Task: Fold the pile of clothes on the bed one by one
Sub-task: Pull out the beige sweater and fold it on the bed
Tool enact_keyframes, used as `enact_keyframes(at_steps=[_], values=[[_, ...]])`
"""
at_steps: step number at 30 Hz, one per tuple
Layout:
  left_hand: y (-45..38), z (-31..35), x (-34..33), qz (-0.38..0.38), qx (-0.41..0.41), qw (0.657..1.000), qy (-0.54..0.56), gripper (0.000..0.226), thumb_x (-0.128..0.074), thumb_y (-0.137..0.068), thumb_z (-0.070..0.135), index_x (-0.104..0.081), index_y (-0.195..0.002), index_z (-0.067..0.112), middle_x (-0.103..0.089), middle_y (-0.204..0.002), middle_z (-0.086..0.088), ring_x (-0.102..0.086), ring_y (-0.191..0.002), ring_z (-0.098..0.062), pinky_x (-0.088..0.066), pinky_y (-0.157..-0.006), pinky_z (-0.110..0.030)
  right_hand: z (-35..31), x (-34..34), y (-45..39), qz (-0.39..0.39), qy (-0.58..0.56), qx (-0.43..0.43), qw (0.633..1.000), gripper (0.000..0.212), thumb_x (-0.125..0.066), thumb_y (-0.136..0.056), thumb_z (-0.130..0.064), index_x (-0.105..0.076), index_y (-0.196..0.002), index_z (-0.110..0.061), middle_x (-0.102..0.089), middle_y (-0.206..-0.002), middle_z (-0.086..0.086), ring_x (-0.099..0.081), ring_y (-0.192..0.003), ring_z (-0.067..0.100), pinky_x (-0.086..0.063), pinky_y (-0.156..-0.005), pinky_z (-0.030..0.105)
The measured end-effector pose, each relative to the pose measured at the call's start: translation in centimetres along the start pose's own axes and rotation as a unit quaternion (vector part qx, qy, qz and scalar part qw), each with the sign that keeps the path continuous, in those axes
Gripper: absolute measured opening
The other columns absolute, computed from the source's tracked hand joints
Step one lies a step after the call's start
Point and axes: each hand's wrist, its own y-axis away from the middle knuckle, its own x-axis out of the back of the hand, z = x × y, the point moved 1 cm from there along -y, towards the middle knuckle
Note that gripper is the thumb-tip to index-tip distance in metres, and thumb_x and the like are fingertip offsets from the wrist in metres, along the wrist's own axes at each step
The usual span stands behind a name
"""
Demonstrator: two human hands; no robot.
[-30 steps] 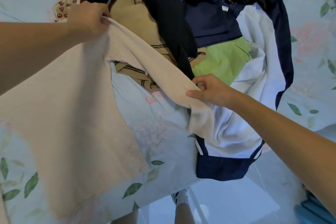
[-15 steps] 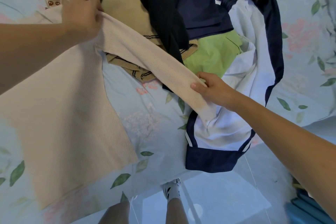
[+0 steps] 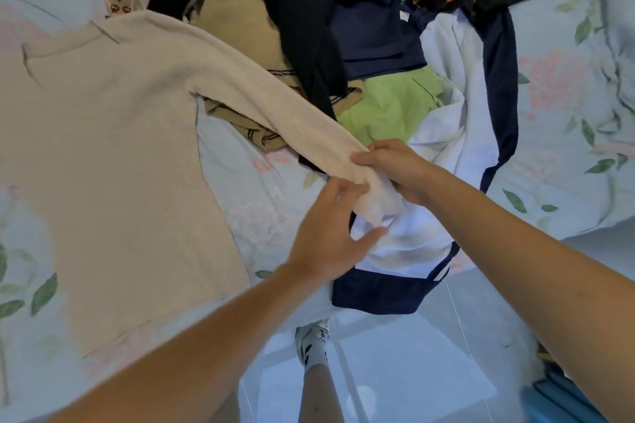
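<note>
**Both hands at the cuff of the beige sweater's sleeve**

Head view: a beige knit sweater (image 3: 113,154) lies spread flat on the floral bedsheet (image 3: 567,106), its body to the left and one long sleeve (image 3: 275,106) stretched diagonally toward the person. The right hand (image 3: 398,168) grips the sleeve near the cuff, fingers curled round the knit. The left hand (image 3: 330,230) meets it at the cuff end; its fingers appear to pinch the fabric's edge while the thumb is spread below. The sleeve crosses the near edge of the unfolded pile (image 3: 343,27), resting over a tan striped knit (image 3: 240,31) and beside a green garment (image 3: 388,106) and a white and navy jersey (image 3: 446,148).

The step in hand seems to be laying the sleeve for folding. To do it well, the person should probably lift the cuff clear of the pile so nothing drags along, keep the sleeve untwisted, and bring it straight across the sweater's chest, smoothing it flat before folding the body.
</note>
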Motion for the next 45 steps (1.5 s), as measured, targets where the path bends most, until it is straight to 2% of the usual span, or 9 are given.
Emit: enact_keyframes(at_steps=[5, 14, 18, 21, 24, 28, 32, 38, 45], values=[[1.1, 1.0, -2.6, 0.058, 0.090, 0.994, 0.010, 0.104, -0.088, -0.069, 0.050, -0.031, -0.152, 0.024, -0.039, -0.144, 0.007, -0.045, -0.130, -0.015, -0.054, -0.092, -0.040, -1.4, -0.3, -0.1, -0.016, -0.038, -0.076, 0.996, 0.015, -0.073, -0.094, -0.016, -0.066, -0.096, -0.002, -0.067, -0.073, 0.012, -0.063, -0.061, 0.021, -0.054, -0.062, 0.028], [-0.7, 1.0, -0.5, 0.265, 0.186, 0.931, 0.169, 0.045, -0.061, -0.094, 0.010, -0.053, -0.136, 0.022, -0.057, -0.125, 0.009, -0.055, -0.110, 0.006, -0.047, -0.086, -0.010, -5.3, -1.7, 0.4, -0.153, -0.032, -0.100, 0.983, 0.032, -0.063, -0.102, -0.025, -0.065, -0.121, 0.001, -0.078, -0.106, 0.019, -0.078, -0.100, 0.028, -0.064, -0.088, 0.042], [-0.8, -0.4, 2.9, 0.288, 0.191, 0.920, 0.187, 0.027, -0.051, -0.097, -0.002, -0.069, -0.104, 0.016, -0.069, -0.090, 0.010, -0.063, -0.083, -0.004, -0.048, -0.070, -0.017, -7.5, -2.0, -1.5, 0.038, 0.128, 0.098, 0.986, 0.005, -0.065, -0.089, -0.011, -0.063, -0.086, -0.015, -0.078, -0.091, 0.015, -0.076, -0.087, 0.030, -0.065, -0.080, 0.048], [-0.9, -1.1, 6.1, 0.284, 0.196, 0.916, 0.204, 0.026, -0.052, -0.098, -0.001, -0.071, -0.100, 0.017, -0.068, -0.088, 0.018, -0.064, -0.088, 0.002, -0.048, -0.072, -0.012, -9.8, -2.5, -3.6, 0.002, 0.282, 0.292, 0.914, 0.037, -0.056, -0.074, 0.005, -0.067, -0.094, -0.025, -0.069, -0.097, -0.005, -0.063, -0.096, 0.023, -0.054, -0.077, 0.042], [-0.4, -2.3, 9.6, 0.277, 0.183, 0.924, 0.191, 0.027, -0.051, -0.099, -0.001, -0.073, -0.101, 0.016, -0.069, -0.091, 0.016, -0.063, -0.087, 0.002, -0.045, -0.069, -0.010, -12.1, -4.1, -4.3, -0.137, 0.493, 0.275, 0.814, 0.058, -0.063, -0.076, -0.006, -0.064, -0.123, -0.040, -0.056, -0.118, -0.013, -0.045, -0.113, 0.012, -0.042, -0.091, 0.035], [1.1, -4.6, 14.3, 0.285, 0.160, 0.930, 0.166, 0.029, -0.053, -0.098, -0.003, -0.075, -0.102, 0.017, -0.073, -0.094, 0.009, -0.067, -0.088, -0.006, -0.048, -0.071, -0.012, -14.2, -8.4, -4.7, -0.211, 0.657, 0.299, 0.659, 0.032, -0.079, -0.081, -0.030, -0.071, -0.112, -0.030, -0.061, -0.094, -0.015, -0.055, -0.100, 0.016, -0.033, -0.084, 0.037], [3.3, -7.7, 18.7, 0.322, 0.166, 0.919, 0.155, 0.030, -0.053, -0.099, -0.004, -0.074, -0.103, 0.017, -0.074, -0.098, 0.007, -0.065, -0.090, 0.000, -0.048, -0.076, -0.012, -15.0, -11.4, -5.9, -0.227, 0.675, 0.260, 0.652, 0.031, -0.084, -0.081, -0.037, -0.066, -0.083, -0.012, -0.065, -0.077, 0.001, -0.062, -0.078, 0.029, -0.044, -0.062, 0.035], [8.0, -13.4, 25.1, 0.380, 0.211, 0.891, 0.130, 0.026, -0.057, -0.099, 0.000, -0.076, -0.101, 0.018, -0.074, -0.101, 0.014, -0.065, -0.091, 0.007, -0.046, -0.081, -0.009, -18.7, -14.6, -7.4, -0.223, 0.669, 0.258, 0.660, 0.013, -0.078, -0.087, -0.027, -0.073, -0.097, -0.020, -0.070, -0.089, -0.003, -0.065, -0.085, 0.024, -0.055, -0.076, 0.045], [15.1, -19.2, 31.9, 0.448, 0.279, 0.840, 0.127, 0.024, -0.057, -0.098, 0.001, -0.076, -0.098, 0.015, -0.073, -0.096, 0.010, -0.065, -0.088, 0.007, -0.046, -0.078, -0.010, -23.6, -20.7, -10.1, -0.161, 0.740, 0.311, 0.575, 0.014, -0.071, -0.095, -0.019, -0.074, -0.108, -0.018, -0.071, -0.099, -0.002, -0.065, -0.097, 0.025, -0.048, -0.080, 0.036]])
